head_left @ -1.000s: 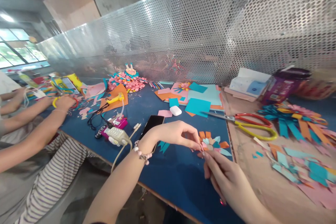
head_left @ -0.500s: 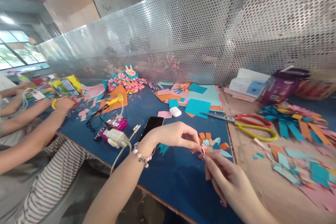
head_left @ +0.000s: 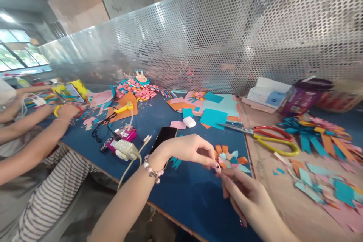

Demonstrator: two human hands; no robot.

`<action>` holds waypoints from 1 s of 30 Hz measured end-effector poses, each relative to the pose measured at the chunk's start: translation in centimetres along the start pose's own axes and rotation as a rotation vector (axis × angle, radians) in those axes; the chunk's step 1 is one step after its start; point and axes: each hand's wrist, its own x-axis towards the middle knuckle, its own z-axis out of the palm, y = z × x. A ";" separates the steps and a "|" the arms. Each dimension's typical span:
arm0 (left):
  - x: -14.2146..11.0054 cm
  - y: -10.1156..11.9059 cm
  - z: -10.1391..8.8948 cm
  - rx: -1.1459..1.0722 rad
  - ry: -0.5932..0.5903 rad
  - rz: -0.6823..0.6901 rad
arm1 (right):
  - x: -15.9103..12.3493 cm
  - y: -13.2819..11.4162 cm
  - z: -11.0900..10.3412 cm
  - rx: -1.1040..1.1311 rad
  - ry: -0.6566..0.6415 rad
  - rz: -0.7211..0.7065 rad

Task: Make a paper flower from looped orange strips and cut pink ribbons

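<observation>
Between my two hands is a small pink paper strip [head_left: 217, 167], curled into a loop. My left hand [head_left: 193, 150], with a beaded bracelet at its wrist, pinches one end of the strip. The fingertips of my right hand [head_left: 244, 189] close on its other end. Just behind them on the blue table [head_left: 195, 204] lies a paper flower [head_left: 228, 159] with orange, light blue and teal petals, partly covered by my fingers. Some teal paper [head_left: 176, 162] pokes out beneath my left wrist.
Scissors with red and yellow handles [head_left: 272, 138] lie to the right, near paper scraps [head_left: 320, 181] and a ribboned flower [head_left: 314, 130]. A phone [head_left: 164, 138], white case [head_left: 189, 122] and power strip [head_left: 126, 149] are left. A co-worker's hand [head_left: 69, 111] holds scissors farther left.
The pink strip now shows a rounder curl between my fingertips. My hands have shifted only slightly.
</observation>
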 end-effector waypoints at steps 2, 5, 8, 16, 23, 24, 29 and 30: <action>0.0 0.0 0.0 -0.005 -0.004 0.008 | -0.1 -0.1 0.0 -0.006 0.008 -0.003; 0.1 -0.2 0.1 -0.011 -0.012 0.006 | -0.2 -0.2 0.0 -0.015 0.007 -0.001; 0.2 -0.3 0.1 0.004 -0.036 -0.004 | -0.2 -0.1 -0.1 -0.018 -0.012 0.000; -0.2 -2.2 -1.2 0.415 0.328 -0.207 | 0.5 1.2 -0.6 -0.029 -0.054 -0.017; 0.0 -3.2 -1.4 0.453 0.223 -0.274 | 0.4 1.0 -0.6 -0.053 -0.076 -0.003; 0.1 -3.3 -1.3 0.449 0.212 -0.277 | 0.4 1.0 -0.5 -0.048 -0.084 0.007; 0.3 -4.1 -1.1 0.473 0.206 -0.313 | 0.6 1.0 -0.4 -0.036 -0.114 0.037; 0.4 -4.3 -1.1 0.473 0.203 -0.307 | 0.6 1.0 -0.4 -0.042 -0.124 0.040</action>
